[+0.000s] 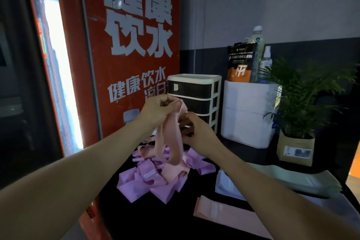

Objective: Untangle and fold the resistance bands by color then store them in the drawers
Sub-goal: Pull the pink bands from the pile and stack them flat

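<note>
In the head view, a pink band point(171, 138) is pinched aloft by the left hand point(157, 109) and the right hand point(196, 132), above the purple tangle point(153, 181) on the worktop point(185, 226). If pulled hard, a snagged purple loop could probably be dragged off.

One drawer unit point(194, 101) with four drawers, one white box point(247, 115), two bottles point(257, 41), one pouch point(241, 62), one potted plant point(298, 103), and one folded pink band point(229, 214) lying flat; the tangled bands point(155, 173) cannot be counted.

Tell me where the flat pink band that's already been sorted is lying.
In the head view, the flat pink band lies alone on the dark table at lower right, under the right forearm, right of the purple band pile.
</note>
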`<state>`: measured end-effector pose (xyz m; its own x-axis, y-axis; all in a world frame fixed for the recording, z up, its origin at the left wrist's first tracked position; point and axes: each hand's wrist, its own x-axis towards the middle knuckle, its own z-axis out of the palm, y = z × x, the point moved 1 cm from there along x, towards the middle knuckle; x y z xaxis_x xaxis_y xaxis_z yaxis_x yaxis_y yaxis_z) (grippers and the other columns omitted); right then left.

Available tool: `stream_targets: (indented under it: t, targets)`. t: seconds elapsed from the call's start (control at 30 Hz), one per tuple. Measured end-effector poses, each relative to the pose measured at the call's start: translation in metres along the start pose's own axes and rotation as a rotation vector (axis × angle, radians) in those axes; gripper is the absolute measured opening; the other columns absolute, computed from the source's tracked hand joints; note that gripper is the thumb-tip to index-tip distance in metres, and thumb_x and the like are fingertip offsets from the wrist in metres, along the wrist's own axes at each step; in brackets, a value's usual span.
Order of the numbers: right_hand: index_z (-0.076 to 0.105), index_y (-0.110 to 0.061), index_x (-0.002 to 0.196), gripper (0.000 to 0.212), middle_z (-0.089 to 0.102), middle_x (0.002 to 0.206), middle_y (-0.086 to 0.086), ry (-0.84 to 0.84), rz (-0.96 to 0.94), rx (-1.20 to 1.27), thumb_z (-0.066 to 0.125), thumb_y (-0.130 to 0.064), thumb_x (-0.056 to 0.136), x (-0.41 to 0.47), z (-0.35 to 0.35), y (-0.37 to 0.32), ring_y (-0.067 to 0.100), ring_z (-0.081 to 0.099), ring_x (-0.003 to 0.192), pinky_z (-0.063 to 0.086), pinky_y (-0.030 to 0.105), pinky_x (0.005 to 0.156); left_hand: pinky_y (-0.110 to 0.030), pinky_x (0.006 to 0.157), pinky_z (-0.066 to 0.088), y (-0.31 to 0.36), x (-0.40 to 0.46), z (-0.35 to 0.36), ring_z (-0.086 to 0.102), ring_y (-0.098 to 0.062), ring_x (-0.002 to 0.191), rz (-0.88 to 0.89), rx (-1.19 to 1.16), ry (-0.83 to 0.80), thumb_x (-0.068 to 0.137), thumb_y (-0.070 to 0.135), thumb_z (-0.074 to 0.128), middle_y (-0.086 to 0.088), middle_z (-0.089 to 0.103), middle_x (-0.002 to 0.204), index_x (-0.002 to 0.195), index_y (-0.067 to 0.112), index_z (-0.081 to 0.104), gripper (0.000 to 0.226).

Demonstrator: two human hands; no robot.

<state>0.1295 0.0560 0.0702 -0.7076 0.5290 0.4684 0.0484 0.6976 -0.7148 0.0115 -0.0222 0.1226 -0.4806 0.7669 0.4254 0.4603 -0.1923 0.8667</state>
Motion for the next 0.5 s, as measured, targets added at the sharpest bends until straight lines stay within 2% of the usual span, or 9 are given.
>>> stream_targets:
  t: [0.07, 0.1, 0.2, 0.27, 0.33, 0.4, 0.5]
  targets:
    - [0.063, -0.009, 0.093, 0.011, 0.068, 0.088, 0.004, 0.102, -0.034, -0.155, 0.062, -0.007, 0.082, -0.002, -0.005, -0.003, 0.019, 0.062, 0.076, 0.05, 0.03, 0.07, -0.032, 0.086, 0.05, 0.0, -0.002, -0.002, 0.061, -0.015, 0.086, -0.005, -0.011, -0.006, 0.086, 0.021, 0.064, -0.003, 0.068, 0.094, 0.087, 0.023, 0.069, 0.006]
    - [0.066, -0.009, 0.088, 0.007, 0.068, 0.084, 0.004, 0.132, -0.036, -0.187, 0.06, -0.01, 0.084, -0.004, -0.008, -0.003, 0.019, 0.061, 0.074, 0.049, 0.029, 0.069, -0.032, 0.085, 0.051, -0.001, -0.003, -0.004, 0.061, -0.015, 0.085, -0.001, -0.009, -0.008, 0.086, 0.021, 0.064, -0.003, 0.068, 0.093, 0.087, 0.022, 0.069, 0.005]
    - [0.066, -0.009, 0.089, 0.009, 0.064, 0.082, 0.002, 0.195, -0.022, -0.199, 0.057, -0.011, 0.088, -0.009, -0.021, 0.0, 0.018, 0.059, 0.075, 0.049, 0.028, 0.07, -0.027, 0.081, 0.05, -0.006, -0.008, -0.014, 0.061, -0.013, 0.083, 0.028, 0.08, -0.001, 0.083, 0.019, 0.066, -0.003, 0.069, 0.091, 0.086, 0.02, 0.069, 0.004]
    - [0.063, -0.009, 0.09, 0.005, 0.06, 0.079, -0.001, 0.287, -0.003, -0.204, 0.058, -0.01, 0.089, -0.011, -0.033, 0.003, 0.012, 0.055, 0.07, 0.044, 0.02, 0.061, -0.025, 0.08, 0.05, -0.01, -0.012, -0.021, 0.061, -0.012, 0.083, 0.025, 0.155, -0.025, 0.082, 0.015, 0.068, -0.004, 0.069, 0.092, 0.088, 0.016, 0.07, 0.006]
    - [0.061, -0.013, 0.085, 0.005, 0.059, 0.078, -0.002, 0.367, 0.02, -0.18, 0.061, -0.008, 0.087, -0.012, -0.044, 0.005, 0.005, 0.053, 0.067, 0.039, 0.011, 0.057, -0.014, 0.074, 0.049, -0.014, -0.015, -0.027, 0.06, -0.004, 0.077, 0.028, 0.236, -0.05, 0.082, 0.011, 0.068, -0.001, 0.068, 0.088, 0.09, 0.011, 0.07, 0.008]
    - [0.059, -0.015, 0.081, 0.01, 0.06, 0.077, -0.002, 0.388, 0.03, -0.179, 0.063, -0.007, 0.085, -0.012, -0.05, 0.004, 0.004, 0.052, 0.066, 0.037, 0.008, 0.056, -0.002, 0.064, 0.044, -0.015, -0.017, -0.031, 0.058, 0.003, 0.069, 0.039, 0.301, -0.065, 0.083, 0.011, 0.067, 0.004, 0.066, 0.083, 0.089, 0.011, 0.07, 0.006]
    - [0.057, -0.016, 0.077, 0.014, 0.058, 0.073, -0.004, 0.387, 0.019, -0.172, 0.063, -0.007, 0.085, -0.013, -0.046, -0.004, 0.001, 0.05, 0.063, 0.039, 0.006, 0.054, -0.002, 0.061, 0.043, -0.016, -0.017, -0.033, 0.057, -0.001, 0.072, 0.057, 0.354, -0.031, 0.085, 0.014, 0.066, 0.003, 0.066, 0.084, 0.09, 0.011, 0.07, 0.007]
